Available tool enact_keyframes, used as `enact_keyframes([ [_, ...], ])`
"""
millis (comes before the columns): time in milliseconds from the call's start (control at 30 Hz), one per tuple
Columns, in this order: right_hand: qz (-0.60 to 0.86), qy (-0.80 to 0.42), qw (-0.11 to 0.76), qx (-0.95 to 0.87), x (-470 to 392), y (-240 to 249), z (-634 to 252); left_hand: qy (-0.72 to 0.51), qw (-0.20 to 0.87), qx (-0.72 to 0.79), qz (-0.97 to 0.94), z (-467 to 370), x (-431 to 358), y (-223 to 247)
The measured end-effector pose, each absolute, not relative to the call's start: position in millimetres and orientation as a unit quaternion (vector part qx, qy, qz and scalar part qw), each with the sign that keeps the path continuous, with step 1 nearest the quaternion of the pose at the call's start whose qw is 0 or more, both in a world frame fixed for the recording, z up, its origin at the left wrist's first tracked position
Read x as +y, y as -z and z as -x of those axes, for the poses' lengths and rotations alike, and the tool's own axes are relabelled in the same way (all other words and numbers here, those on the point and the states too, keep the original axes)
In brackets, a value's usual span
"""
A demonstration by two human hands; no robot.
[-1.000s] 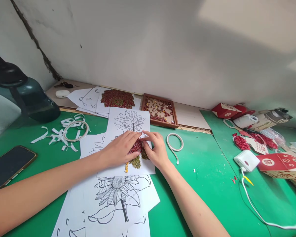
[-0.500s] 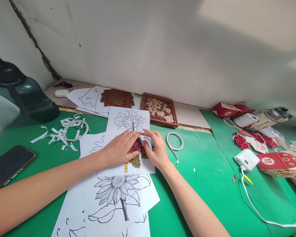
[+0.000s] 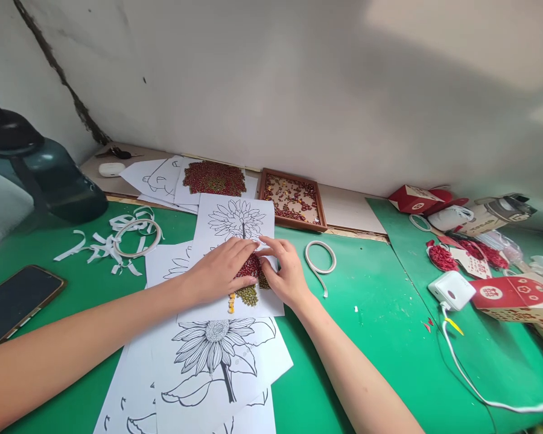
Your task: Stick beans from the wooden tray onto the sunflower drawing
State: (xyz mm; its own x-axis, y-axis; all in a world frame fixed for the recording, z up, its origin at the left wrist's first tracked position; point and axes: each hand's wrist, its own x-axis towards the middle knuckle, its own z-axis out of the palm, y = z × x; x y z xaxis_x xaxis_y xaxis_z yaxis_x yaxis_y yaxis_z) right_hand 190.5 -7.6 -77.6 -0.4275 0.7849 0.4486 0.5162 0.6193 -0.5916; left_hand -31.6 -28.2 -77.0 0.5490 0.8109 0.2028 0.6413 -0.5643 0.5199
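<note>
My left hand (image 3: 226,267) lies palm down with its fingers stretched over a patch of red beans (image 3: 250,266) on a white sheet (image 3: 199,304). Opposite it, my right hand (image 3: 284,270) rests on the sheet's right side, fingers bent and thumb apart, its fingertips close to those of my left hand. Green mung beans (image 3: 247,295) and a short strip of yellow corn bits (image 3: 231,303) show below the left hand. A line-drawn flower (image 3: 236,218) is visible above the hands. Part of the bean patch is hidden under my fingers.
Behind the sheet stands a wooden tray (image 3: 322,208) of mixed beans, beside a bean-covered sheet (image 3: 215,179). Sunflower drawings (image 3: 217,361) lie in front. Tape rolls (image 3: 320,258), white paper scraps (image 3: 102,247), a phone (image 3: 20,304), a dark bottle (image 3: 58,181) and a white charger (image 3: 451,290) surround the work.
The fingers of my right hand have shifted slightly left toward my left hand. My left hand stays in place on the beans.
</note>
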Motion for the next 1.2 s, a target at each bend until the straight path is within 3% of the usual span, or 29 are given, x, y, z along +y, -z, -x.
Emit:
enact_keyframes([
  [1200,0.396,-0.171,0.350,-0.832,-6.3,83.3,-192.2,-0.200,0.172,0.421,-0.868,31.8,-31.4,80.7],
])
